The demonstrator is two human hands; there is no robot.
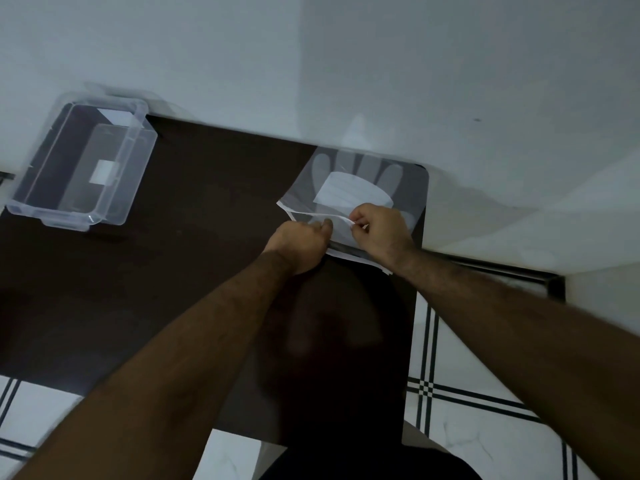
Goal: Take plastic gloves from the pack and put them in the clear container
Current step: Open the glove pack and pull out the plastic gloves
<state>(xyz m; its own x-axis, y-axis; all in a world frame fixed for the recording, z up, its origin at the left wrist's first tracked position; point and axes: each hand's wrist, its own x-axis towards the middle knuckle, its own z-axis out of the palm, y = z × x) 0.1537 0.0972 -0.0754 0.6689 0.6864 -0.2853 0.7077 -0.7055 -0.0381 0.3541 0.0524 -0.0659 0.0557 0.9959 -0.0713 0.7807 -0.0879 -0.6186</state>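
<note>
A flat pack of clear plastic gloves (349, 181) lies at the far right corner of the dark table, with finger shapes and a white label showing through it. My left hand (298, 242) is closed on the pack's near edge and holds it down. My right hand (379, 228) pinches a thin white strip of the pack's opening between thumb and fingers. The clear container (78, 161) stands at the far left of the table, open on top, with only a white label visible through its wall.
The dark brown table (194, 237) runs against a white wall. Its right edge sits just beyond the pack, with white tiled floor with black lines (485, 375) below. A dark metal frame (519, 271) stands to the right.
</note>
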